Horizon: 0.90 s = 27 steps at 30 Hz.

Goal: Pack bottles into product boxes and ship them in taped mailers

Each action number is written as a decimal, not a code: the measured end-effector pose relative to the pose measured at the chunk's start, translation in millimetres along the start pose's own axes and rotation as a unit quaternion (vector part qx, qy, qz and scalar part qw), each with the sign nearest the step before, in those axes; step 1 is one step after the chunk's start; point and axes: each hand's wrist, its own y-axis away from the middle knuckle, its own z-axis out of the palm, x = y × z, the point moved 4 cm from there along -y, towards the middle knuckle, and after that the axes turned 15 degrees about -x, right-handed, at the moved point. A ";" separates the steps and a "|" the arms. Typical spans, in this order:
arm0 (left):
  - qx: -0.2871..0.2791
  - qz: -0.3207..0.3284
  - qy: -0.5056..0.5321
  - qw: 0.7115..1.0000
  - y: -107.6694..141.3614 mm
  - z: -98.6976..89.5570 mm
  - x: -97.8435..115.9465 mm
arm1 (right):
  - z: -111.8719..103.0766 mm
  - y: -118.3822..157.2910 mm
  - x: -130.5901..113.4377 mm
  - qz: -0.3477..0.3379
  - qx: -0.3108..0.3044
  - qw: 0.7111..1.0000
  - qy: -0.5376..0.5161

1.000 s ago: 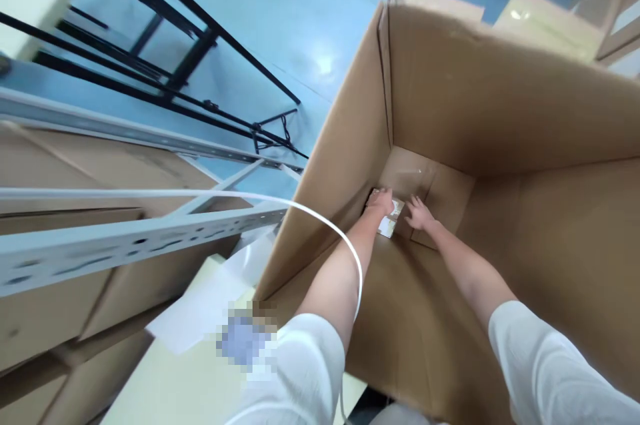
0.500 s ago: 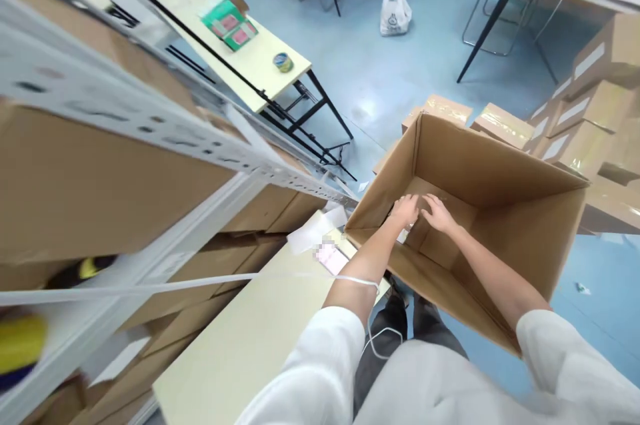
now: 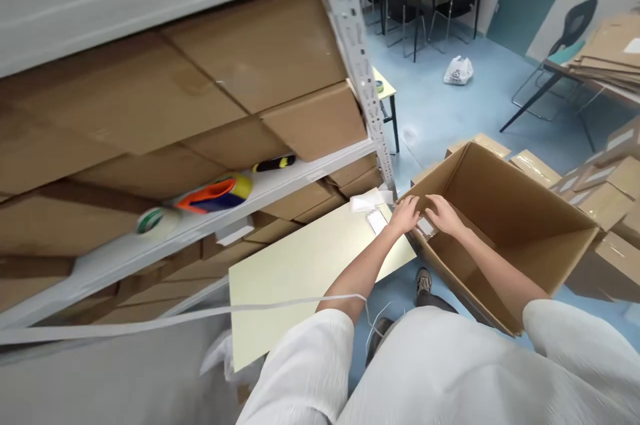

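Note:
My left hand (image 3: pixel 404 215) is at the left rim of a large open cardboard box (image 3: pixel 525 195), fingers loosely bent and apart from the thumb, with nothing seen in its grasp. Just to its right, my right hand (image 3: pixel 444 215) reaches over the box opening with its fingers stretched and the thumb apart. Below and between the hands, a smaller carton with a white label (image 3: pixel 425 226) lies inside the large box against its left side. Part of that carton is hidden by my right hand and the box wall.
A grey metal shelf (image 3: pixel 300 178) with cartons, tape rolls (image 3: pixel 157 221) and a yellow-black cutter (image 3: pixel 274 163) rises on the left. A pale tabletop (image 3: pixel 300 271) lies below it. Cartons (image 3: pixel 607 198) are stacked at right; a white bag (image 3: pixel 458 70) sits on the floor.
My view has swung left, showing more of the shelf. My hands have come up from deeper inside the box toward its left rim, and the labelled carton shows more clearly.

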 end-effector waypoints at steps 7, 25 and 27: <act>0.061 -0.082 0.010 0.995 153.6 -16.1 -57.1 | 84.8 -12.9 -129.7 -0.128 -0.066 0.989 0.030; 0.271 -0.392 0.109 0.872 536.4 38.7 -156.7 | 347.3 -13.7 -410.3 -0.385 -0.352 0.849 0.086; 0.304 -0.435 0.126 0.838 568.4 50.6 -158.2 | 374.1 -12.3 -437.6 -0.419 -0.386 0.817 0.089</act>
